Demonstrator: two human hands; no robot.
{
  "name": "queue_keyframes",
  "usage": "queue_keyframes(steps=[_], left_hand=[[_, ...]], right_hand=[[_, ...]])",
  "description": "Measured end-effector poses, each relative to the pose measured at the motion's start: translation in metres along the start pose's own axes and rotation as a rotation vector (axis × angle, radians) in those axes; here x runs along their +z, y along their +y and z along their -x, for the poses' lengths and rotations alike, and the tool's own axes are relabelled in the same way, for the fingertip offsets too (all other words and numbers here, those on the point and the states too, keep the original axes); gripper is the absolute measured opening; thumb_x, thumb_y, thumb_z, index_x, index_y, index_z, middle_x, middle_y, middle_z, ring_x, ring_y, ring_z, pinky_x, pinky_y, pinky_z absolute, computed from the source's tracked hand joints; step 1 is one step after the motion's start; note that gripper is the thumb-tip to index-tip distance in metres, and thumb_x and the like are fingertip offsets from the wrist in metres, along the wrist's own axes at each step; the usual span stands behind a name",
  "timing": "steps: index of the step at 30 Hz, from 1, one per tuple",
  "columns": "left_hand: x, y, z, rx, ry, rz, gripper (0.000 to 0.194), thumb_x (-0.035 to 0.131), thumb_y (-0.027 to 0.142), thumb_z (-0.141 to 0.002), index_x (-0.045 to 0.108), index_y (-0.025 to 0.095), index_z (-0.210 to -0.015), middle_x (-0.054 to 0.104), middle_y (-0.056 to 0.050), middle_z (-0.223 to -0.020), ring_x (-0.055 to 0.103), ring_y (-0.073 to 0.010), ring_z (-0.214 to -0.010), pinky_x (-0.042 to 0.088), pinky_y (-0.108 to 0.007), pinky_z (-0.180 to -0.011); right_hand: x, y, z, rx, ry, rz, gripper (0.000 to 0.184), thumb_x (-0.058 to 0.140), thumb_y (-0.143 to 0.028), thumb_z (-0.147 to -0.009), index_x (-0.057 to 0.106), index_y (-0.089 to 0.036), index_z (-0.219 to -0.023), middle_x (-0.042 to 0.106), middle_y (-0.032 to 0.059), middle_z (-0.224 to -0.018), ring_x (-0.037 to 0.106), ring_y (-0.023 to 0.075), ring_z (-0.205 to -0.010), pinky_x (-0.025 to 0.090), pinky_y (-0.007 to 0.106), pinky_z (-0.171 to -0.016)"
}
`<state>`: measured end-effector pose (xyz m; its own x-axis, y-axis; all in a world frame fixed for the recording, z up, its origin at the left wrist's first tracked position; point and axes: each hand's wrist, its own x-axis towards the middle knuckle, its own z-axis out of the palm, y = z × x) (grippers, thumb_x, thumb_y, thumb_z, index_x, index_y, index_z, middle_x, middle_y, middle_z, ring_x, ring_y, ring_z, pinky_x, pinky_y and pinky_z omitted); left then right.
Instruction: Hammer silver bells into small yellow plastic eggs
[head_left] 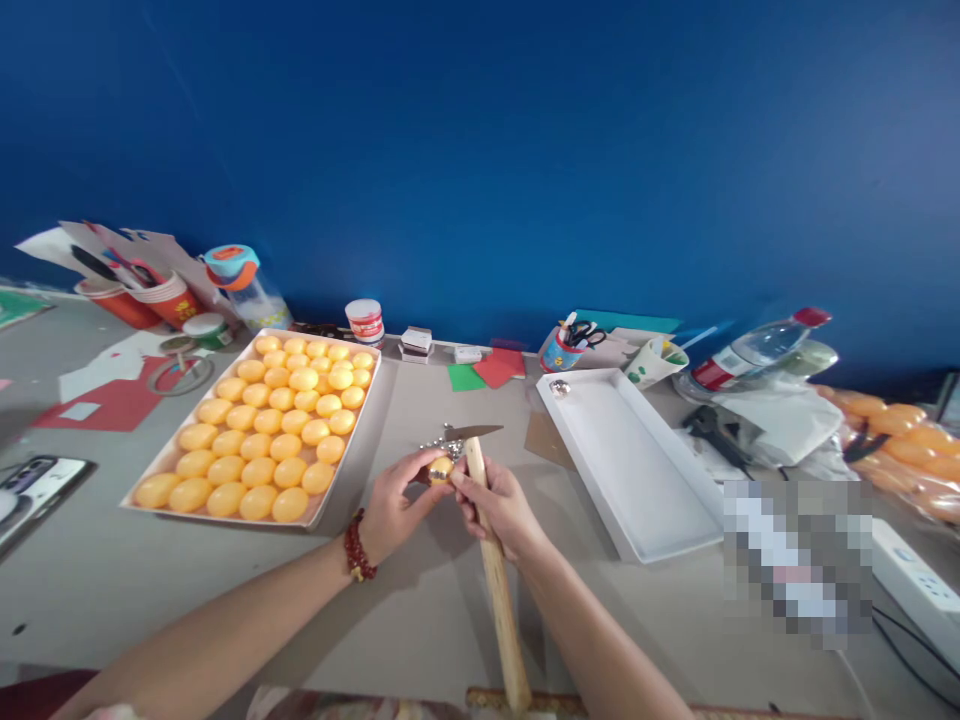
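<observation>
My left hand (403, 505), a red bead bracelet at its wrist, pinches a small orange ball (439, 466) with a shiny metallic patch on its front. Close against it, my right hand (501, 505) is wrapped round the wooden handle of a hammer (496, 590). The hammer's narrow, pointed metal head is uppermost, and its handle runs down to the table's front edge. The right fingertips come up to the ball; whether they press on it, I cannot tell. Behind both hands lies a small heap of silvery beads (453, 447), partly covered by the hammer head.
To the left, a shallow box (318, 512) holds rows of orange balls. On the right, a white tray (660, 545) has a silvery cluster (559, 388) in its far corner. Cups, a water bottle (757, 350) and a pen holder (561, 353) line the blue wall. A phone (45, 495) lies far left.
</observation>
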<state>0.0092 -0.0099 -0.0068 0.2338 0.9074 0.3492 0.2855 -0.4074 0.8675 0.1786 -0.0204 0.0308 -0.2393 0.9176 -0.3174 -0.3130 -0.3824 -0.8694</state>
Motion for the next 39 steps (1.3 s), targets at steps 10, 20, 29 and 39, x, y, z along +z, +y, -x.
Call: queue_keyframes(steps=[10,20,29,39], left_hand=[[0.000,-0.001,0.001,-0.001,0.000,0.001,0.033,0.063,0.030,-0.088,0.059,0.020,-0.119,0.071,-0.008,-0.113,0.069,-0.0193,-0.095,0.057,-0.032,-0.086],[0.000,0.002,0.000,0.012,-0.013,0.007,0.035,0.065,0.031,-0.087,0.060,0.019,-0.119,0.072,-0.008,-0.111,0.070,-0.0194,-0.093,0.058,-0.031,-0.084],[0.000,-0.002,0.002,0.039,0.007,-0.066,0.034,0.061,0.029,-0.089,0.059,0.021,-0.122,0.070,-0.008,-0.115,0.069,-0.0191,-0.098,0.057,-0.031,-0.087],[-0.001,0.002,0.001,0.078,0.020,-0.123,0.033,0.060,0.029,-0.090,0.057,0.022,-0.122,0.071,-0.007,-0.114,0.070,-0.0175,-0.095,0.057,-0.029,-0.086]], right_hand=[[0.003,0.000,0.001,-0.002,0.019,0.012,0.036,0.077,-0.043,-0.072,0.053,-0.019,-0.084,0.052,-0.0076,-0.057,0.041,0.0042,-0.040,0.030,0.011,-0.031],[-0.004,-0.003,0.000,0.036,-0.019,0.068,0.037,0.076,-0.046,-0.074,0.053,-0.019,-0.086,0.053,-0.0079,-0.057,0.038,0.0034,-0.037,0.029,0.012,-0.030],[0.005,0.002,0.001,-0.016,0.016,-0.040,0.037,0.078,-0.044,-0.072,0.051,-0.019,-0.082,0.051,-0.0082,-0.056,0.040,0.0038,-0.039,0.030,0.011,-0.030],[0.006,0.009,0.000,-0.035,0.019,-0.061,0.037,0.075,-0.046,-0.076,0.051,-0.020,-0.084,0.049,-0.0090,-0.051,0.035,0.0037,-0.036,0.028,0.012,-0.030]])
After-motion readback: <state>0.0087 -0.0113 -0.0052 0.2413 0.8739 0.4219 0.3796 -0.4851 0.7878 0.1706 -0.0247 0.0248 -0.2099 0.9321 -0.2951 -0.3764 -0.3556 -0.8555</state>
